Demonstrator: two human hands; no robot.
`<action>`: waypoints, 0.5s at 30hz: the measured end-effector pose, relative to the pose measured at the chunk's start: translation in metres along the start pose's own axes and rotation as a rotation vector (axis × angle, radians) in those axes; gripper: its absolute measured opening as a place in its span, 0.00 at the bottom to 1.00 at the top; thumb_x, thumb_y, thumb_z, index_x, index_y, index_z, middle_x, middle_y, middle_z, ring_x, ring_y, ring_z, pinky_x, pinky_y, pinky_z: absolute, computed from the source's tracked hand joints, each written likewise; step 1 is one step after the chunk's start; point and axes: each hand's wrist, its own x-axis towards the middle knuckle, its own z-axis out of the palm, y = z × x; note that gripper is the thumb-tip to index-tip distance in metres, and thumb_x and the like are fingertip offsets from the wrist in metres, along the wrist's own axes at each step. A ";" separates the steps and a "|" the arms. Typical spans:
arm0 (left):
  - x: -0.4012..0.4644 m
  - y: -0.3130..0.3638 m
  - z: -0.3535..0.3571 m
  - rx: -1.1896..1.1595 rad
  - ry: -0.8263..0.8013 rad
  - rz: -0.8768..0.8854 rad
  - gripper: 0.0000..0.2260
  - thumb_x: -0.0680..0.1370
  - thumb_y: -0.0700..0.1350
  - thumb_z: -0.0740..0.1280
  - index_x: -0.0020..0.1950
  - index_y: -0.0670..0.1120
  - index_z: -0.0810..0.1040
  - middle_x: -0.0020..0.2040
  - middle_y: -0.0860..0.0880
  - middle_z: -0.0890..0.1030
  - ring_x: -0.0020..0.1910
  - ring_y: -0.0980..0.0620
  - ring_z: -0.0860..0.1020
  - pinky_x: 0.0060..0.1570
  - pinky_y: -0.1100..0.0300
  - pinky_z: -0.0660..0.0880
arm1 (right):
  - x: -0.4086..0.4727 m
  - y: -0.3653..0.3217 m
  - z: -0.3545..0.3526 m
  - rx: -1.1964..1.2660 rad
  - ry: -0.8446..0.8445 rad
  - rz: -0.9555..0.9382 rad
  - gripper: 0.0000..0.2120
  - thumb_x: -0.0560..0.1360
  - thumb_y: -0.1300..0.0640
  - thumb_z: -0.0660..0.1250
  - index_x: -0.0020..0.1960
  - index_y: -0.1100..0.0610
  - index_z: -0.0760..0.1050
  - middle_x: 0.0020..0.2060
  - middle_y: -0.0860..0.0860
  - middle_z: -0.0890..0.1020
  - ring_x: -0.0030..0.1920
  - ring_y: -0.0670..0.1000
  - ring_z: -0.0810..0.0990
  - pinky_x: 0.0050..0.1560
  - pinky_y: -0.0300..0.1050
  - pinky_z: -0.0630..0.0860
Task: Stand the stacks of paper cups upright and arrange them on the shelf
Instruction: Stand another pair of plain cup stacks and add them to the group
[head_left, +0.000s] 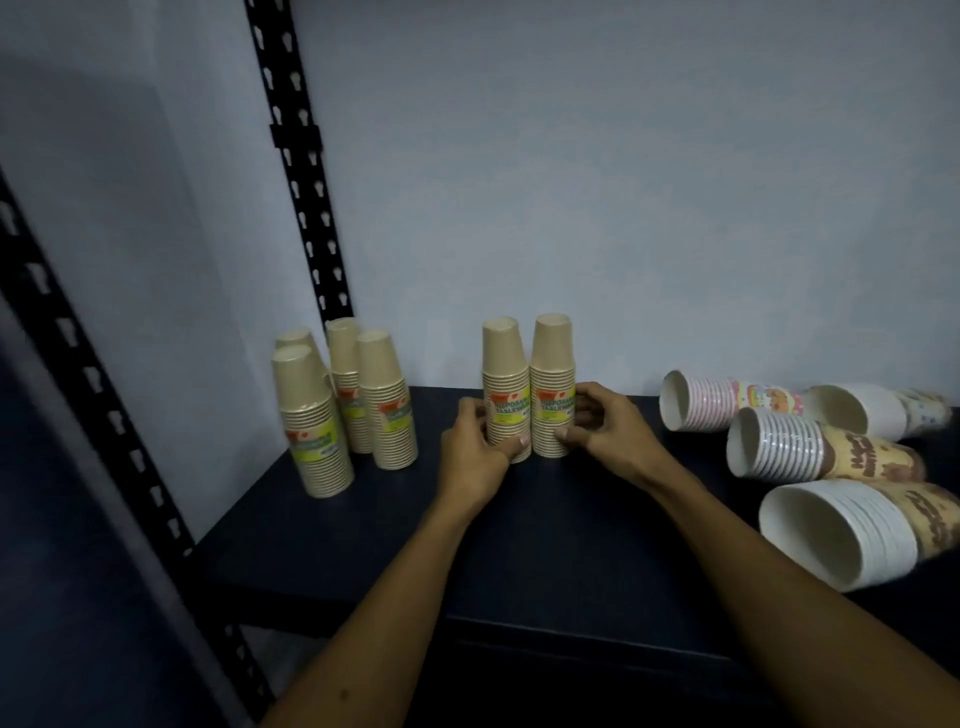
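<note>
Rightmost lying cup stacks (852, 530) cut off.

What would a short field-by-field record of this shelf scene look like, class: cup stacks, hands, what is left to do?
upright: four tan stacks at left; two tan stacks in the middle
lying down: four printed stacks at right
left hand: grips the left middle stack
right hand: grips the right middle stack
surface: dark shelf
left to do: stand the printed stacks

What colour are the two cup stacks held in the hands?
Tan, with yellow-green labels: left stack, right stack, head view.
</note>
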 end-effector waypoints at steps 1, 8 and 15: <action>-0.011 -0.002 -0.009 0.037 0.033 0.010 0.20 0.70 0.45 0.76 0.56 0.49 0.70 0.55 0.53 0.80 0.51 0.57 0.78 0.51 0.62 0.75 | -0.004 -0.006 0.007 0.010 -0.041 -0.008 0.23 0.70 0.63 0.74 0.63 0.55 0.74 0.53 0.49 0.83 0.53 0.46 0.83 0.58 0.49 0.79; -0.068 -0.017 -0.088 0.186 0.231 0.041 0.22 0.68 0.46 0.77 0.59 0.46 0.75 0.56 0.50 0.82 0.54 0.53 0.80 0.54 0.58 0.76 | -0.030 -0.045 0.078 0.082 -0.184 -0.077 0.21 0.69 0.63 0.74 0.60 0.52 0.75 0.53 0.48 0.83 0.53 0.46 0.82 0.59 0.48 0.78; -0.086 -0.019 -0.144 0.374 0.293 0.041 0.24 0.67 0.50 0.78 0.60 0.47 0.78 0.54 0.47 0.81 0.53 0.50 0.79 0.54 0.53 0.77 | -0.032 -0.067 0.130 0.069 -0.225 -0.088 0.24 0.70 0.58 0.74 0.65 0.53 0.73 0.64 0.48 0.76 0.65 0.47 0.72 0.63 0.44 0.69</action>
